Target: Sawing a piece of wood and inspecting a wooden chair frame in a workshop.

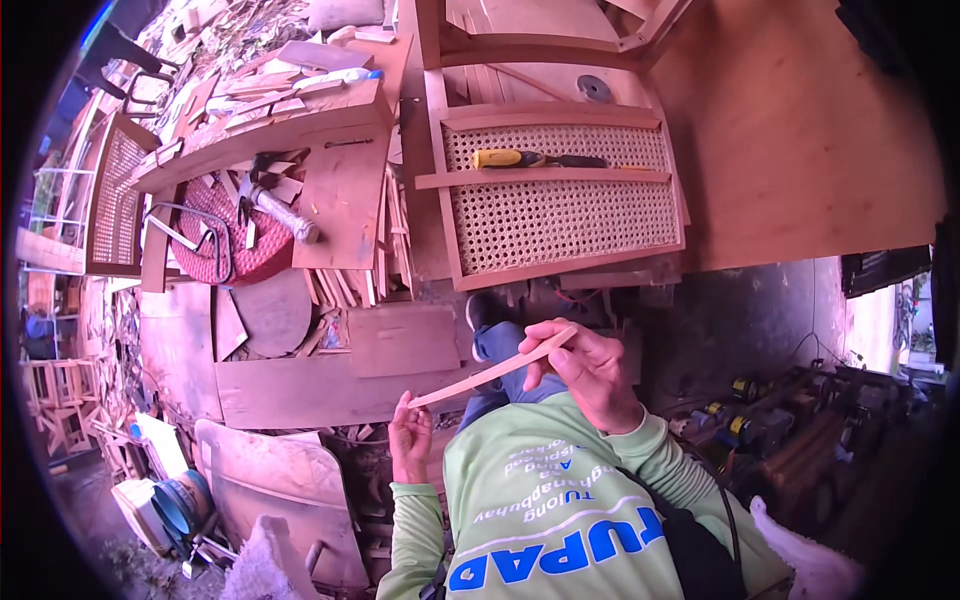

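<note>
A thin, slightly bowed strip of wood (480, 378) slants up to the right in front of my body. Its lower left end is pinched between the fingers of my left hand (410, 438). Around its upper right end close the thumb and fingers of my right hand (590, 372). Beyond my hands lies a wooden chair frame (462, 255) with a woven cane panel (560, 225). A chisel (515, 159) with a yellow and black handle rests on the cane, beside a crosswise wooden slat (550, 178).
Left of the frame, a hammer (275, 205) and a metal-framed hacksaw (205, 240) lie on a red woven seat (240, 262). A large plywood sheet (800, 150) spans the right. Blue buckets (180, 500) stand lower left, and dark machinery (760, 420) fills the lower right.
</note>
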Tool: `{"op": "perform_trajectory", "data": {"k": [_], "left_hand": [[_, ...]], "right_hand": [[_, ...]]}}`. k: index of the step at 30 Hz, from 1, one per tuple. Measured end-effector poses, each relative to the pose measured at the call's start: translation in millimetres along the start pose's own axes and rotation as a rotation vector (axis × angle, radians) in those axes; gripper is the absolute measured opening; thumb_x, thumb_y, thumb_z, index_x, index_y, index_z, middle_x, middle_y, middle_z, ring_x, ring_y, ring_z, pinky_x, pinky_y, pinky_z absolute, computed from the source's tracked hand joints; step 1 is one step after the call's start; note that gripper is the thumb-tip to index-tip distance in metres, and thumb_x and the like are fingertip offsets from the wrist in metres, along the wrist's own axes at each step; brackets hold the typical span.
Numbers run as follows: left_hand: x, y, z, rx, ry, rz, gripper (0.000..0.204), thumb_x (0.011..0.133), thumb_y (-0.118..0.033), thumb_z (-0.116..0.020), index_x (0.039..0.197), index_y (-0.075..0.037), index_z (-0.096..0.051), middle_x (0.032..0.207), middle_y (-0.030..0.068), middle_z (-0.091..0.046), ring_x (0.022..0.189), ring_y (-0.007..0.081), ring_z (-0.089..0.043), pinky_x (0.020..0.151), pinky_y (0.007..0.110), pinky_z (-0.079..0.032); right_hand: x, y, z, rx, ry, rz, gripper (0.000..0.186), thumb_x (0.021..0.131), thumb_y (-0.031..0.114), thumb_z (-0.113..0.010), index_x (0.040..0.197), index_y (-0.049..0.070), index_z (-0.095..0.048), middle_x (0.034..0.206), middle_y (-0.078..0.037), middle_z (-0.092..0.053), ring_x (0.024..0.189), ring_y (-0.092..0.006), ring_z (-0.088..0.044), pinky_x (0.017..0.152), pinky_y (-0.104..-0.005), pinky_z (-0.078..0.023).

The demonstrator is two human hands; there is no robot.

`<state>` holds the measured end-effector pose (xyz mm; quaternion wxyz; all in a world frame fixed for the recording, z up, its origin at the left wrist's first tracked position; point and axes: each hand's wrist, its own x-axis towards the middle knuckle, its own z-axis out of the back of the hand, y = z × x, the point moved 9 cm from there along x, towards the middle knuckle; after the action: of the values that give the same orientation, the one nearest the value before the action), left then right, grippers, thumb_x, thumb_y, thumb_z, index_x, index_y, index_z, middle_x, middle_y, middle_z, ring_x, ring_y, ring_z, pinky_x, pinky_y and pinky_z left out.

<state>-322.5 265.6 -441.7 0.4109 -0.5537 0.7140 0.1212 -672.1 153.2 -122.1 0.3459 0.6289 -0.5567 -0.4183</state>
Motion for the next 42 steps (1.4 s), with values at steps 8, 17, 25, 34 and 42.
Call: {"op": "perform_trajectory", "data": {"k": [8,17,25,34,42], "left_hand": [[-8.8,11.6,22.7,0.085,-0.136,0.073,0.033,0.105,-0.011,-0.064,0.132,0.006,-0.062,0.103,0.0139,-0.074,0.092,0.0232,-0.073,0.085,0.035,-0.064],[-15.6,-42.6,-7.0,-0.011,0.027,-0.26,0.038,0.103,-0.012,-0.069,0.137,0.002,-0.06,0.12,0.0124,-0.071,0.108,0.0204,-0.069,0.093,0.034,-0.06],[-51.0,-116.3,-58.4,0.03,0.15,-0.481,0.041,0.106,-0.01,-0.065,0.145,-0.001,-0.056,0.129,0.0125,-0.07,0.116,0.0214,-0.069,0.099,0.038,-0.058],[-41.2,-176.0,-153.4,0.064,0.417,-0.529,0.035,0.109,-0.009,-0.059,0.143,-0.003,-0.054,0.136,0.0133,-0.064,0.123,0.0215,-0.066,0.113,0.039,-0.054],[-13.1,-210.3,-238.9,0.174,0.371,-0.556,0.03,0.111,-0.014,-0.058,0.14,-0.006,-0.056,0.133,0.0126,-0.066,0.122,0.0195,-0.065,0.105,0.035,-0.056]], "right_hand": [[1.3,-13.2,-1.2,-0.003,0.02,-0.06,0.033,0.109,0.01,-0.059,0.136,-0.007,-0.061,0.122,-0.018,-0.068,0.093,-0.0254,-0.072,0.089,-0.0385,-0.059],[-1.5,-24.4,4.8,0.343,0.066,-0.084,0.044,0.111,0.028,-0.056,0.14,-0.004,-0.06,0.121,-0.015,-0.067,0.094,-0.0201,-0.066,0.089,-0.0342,-0.054],[14.8,-46.8,42.5,0.577,-0.008,-0.041,0.041,0.107,0.031,-0.061,0.137,0.003,-0.061,0.126,-0.015,-0.066,0.092,-0.0198,-0.06,0.084,-0.0349,-0.05],[69.1,-46.0,56.3,0.655,0.0,-0.043,0.047,0.105,0.03,-0.063,0.145,0.006,-0.058,0.128,-0.011,-0.066,0.096,-0.0181,-0.057,0.085,-0.0343,-0.049],[132.9,-40.2,68.4,0.732,-0.069,-0.048,0.046,0.105,0.032,-0.064,0.144,0.007,-0.056,0.128,-0.01,-0.064,0.094,-0.0172,-0.059,0.085,-0.0349,-0.052]]}}
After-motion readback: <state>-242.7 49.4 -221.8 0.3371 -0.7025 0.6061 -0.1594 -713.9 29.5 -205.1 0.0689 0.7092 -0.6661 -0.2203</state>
